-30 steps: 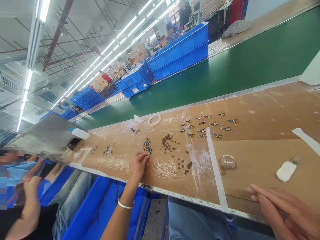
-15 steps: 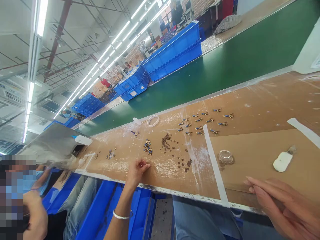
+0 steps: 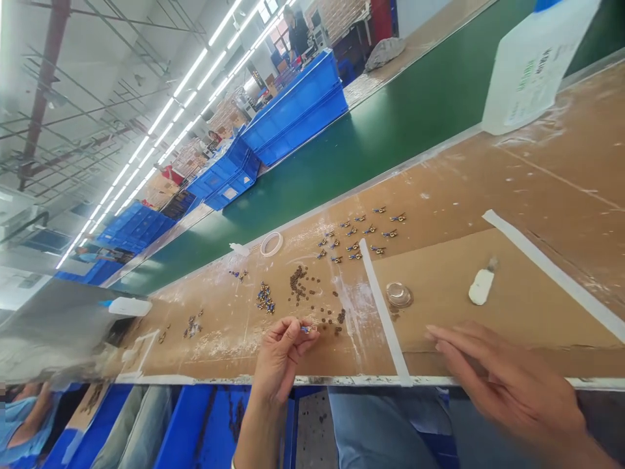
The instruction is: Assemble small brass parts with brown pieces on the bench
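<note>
My left hand (image 3: 282,355) hovers over the cardboard-covered bench (image 3: 488,195), its thumb and fingers pinched on a small blue and gold part (image 3: 305,329). Just beyond it lie a pile of the same blue and gold parts (image 3: 265,297) and scattered small brown rings (image 3: 299,281). My right hand (image 3: 508,384) rests flat on the cardboard near the front edge, fingers spread, holding nothing. Ahead of it sit a small clear dish (image 3: 399,294) and a white squeeze bottle lying on its side (image 3: 480,286). Rows of finished blue and gold pieces (image 3: 359,236) lie farther back.
A green conveyor belt (image 3: 390,137) runs behind the bench, with blue crates (image 3: 297,111) beyond it. A white container (image 3: 532,62) stands at the far right. A tape roll (image 3: 271,243) lies near the belt. A co-worker's sleeve (image 3: 22,420) shows at the lower left; blue bins (image 3: 195,430) sit under the bench.
My left hand drew back from the pile of blue and gold parts toward me and to the right, now pinching one. My right hand slid forward and left over the cardboard. The view swung right.
</note>
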{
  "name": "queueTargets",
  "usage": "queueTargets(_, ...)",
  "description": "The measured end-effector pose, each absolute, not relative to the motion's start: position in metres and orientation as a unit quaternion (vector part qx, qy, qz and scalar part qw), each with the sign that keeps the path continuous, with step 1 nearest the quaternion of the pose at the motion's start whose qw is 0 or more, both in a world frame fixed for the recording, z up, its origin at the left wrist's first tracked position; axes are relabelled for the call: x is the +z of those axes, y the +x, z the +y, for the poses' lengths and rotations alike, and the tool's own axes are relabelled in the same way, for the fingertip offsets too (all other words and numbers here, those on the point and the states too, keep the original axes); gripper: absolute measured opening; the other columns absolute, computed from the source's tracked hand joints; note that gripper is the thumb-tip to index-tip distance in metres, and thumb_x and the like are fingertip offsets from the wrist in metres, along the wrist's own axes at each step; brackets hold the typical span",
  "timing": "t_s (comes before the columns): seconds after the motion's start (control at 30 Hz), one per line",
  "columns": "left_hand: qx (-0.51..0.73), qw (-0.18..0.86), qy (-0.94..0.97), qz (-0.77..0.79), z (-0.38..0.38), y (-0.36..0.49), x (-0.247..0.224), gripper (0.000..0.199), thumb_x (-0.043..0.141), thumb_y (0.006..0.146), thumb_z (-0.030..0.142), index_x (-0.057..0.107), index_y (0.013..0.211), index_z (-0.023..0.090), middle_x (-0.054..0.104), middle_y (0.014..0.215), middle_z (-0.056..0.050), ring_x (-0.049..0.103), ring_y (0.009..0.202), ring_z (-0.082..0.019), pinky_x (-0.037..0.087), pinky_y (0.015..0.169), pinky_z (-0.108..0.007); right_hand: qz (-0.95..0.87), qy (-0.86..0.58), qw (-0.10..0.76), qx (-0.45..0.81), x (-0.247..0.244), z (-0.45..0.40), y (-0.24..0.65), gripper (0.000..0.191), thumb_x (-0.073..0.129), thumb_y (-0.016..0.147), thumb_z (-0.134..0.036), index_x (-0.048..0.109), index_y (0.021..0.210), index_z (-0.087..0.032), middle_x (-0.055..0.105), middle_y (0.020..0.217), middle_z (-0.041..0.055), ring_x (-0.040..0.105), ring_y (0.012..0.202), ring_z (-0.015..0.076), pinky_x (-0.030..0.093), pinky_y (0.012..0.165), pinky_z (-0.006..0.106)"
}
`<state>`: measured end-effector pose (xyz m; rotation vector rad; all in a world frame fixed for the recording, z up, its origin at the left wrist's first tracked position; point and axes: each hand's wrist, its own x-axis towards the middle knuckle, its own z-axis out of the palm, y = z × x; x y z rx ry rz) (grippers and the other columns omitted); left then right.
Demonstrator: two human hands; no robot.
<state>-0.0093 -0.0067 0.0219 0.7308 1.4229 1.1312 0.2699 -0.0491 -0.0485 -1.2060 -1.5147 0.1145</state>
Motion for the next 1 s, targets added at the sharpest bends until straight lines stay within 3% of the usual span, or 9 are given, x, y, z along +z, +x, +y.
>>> queueTargets(0.07,0.476,0.562,0.318,0.597,-0.004,0.006,0.022,0.035,0.090,0.062,0.036,0.064,0.071,0.014,0.074,0.081,-0.004,0.069,0.062,-0.012,0.060,0.070,-0.028,-0.657,-0.504,0.559,0.031,-0.044,-0.048,0.271,0.018,0.054,0.093,-0.021,0.066,0.105,-0.025,0.073,0.085,-0.0012,0.070,0.073,0.0110,0.057,0.074,0.020)
queueTargets(0.2,0.486,0.546,0.355,0.582,0.000,0.024,0.020,0.032,0.087,0.065,0.038,0.070,0.079,0.014,0.065,0.062,0.003,0.056,0.049,-0.004,0.059,0.069,-0.025,-0.658,-0.478,0.582,0.027,-0.042,-0.047,0.271,0.022,0.056,0.090,-0.012,0.064,0.108,-0.023,0.071,0.083,-0.0009,0.068,0.073,0.0092,0.056,0.074,0.018)
queueTargets(0.4,0.471,0.538,0.386,0.583,0.003,0.039,0.022,0.034,0.085,0.068,0.037,0.074,0.093,0.017,0.064,0.066,0.003,0.064,0.062,-0.010,0.061,0.072,-0.028,-0.648,-0.476,0.594,0.025,-0.042,-0.045,0.270,0.020,0.056,0.090,-0.010,0.063,0.106,-0.019,0.071,0.084,0.0006,0.067,0.077,0.0089,0.055,0.077,0.018)
queueTargets(0.6,0.462,0.567,0.338,0.592,0.010,0.049,0.030,0.036,0.091,0.060,0.031,0.070,0.085,0.016,0.068,0.075,0.000,0.066,0.059,-0.010,0.057,0.051,-0.017,-0.639,-0.463,0.612,0.053,-0.040,-0.043,0.270,0.023,0.055,0.089,-0.006,0.062,0.107,-0.019,0.069,0.082,0.0005,0.065,0.074,0.0073,0.054,0.071,0.018)
queueTargets(0.7,0.471,0.561,0.333,0.594,0.015,0.049,0.028,0.042,0.093,0.056,0.027,0.072,0.090,0.015,0.069,0.073,-0.001,0.062,0.054,-0.007,0.055,0.051,-0.016,-0.636,-0.463,0.615,0.051,-0.041,-0.043,0.270,0.024,0.056,0.089,-0.006,0.062,0.108,-0.019,0.069,0.083,0.0006,0.065,0.075,0.0080,0.054,0.072,0.019)
queueTargets(0.83,0.465,0.567,0.347,0.584,0.019,0.046,0.025,0.033,0.093,0.056,0.029,0.073,0.078,0.014,0.069,0.070,-0.003,0.061,0.059,-0.007,0.053,0.056,-0.016,-0.636,-0.468,0.612,0.053,-0.043,-0.044,0.270,0.024,0.056,0.089,-0.007,0.062,0.109,-0.020,0.069,0.085,0.0010,0.065,0.077,0.0083,0.054,0.073,0.019)
queueTargets(1.0,0.458,0.564,0.383,0.571,0.019,0.050,0.027,0.027,0.092,0.057,0.031,0.075,0.072,0.017,0.060,0.058,0.003,0.053,0.049,-0.005,0.048,0.046,-0.016,-0.635,-0.474,0.608,0.039,-0.047,-0.044,0.268,0.023,0.057,0.090,-0.009,0.061,0.110,-0.018,0.070,0.088,0.0010,0.066,0.082,0.0082,0.053,0.081,0.020)
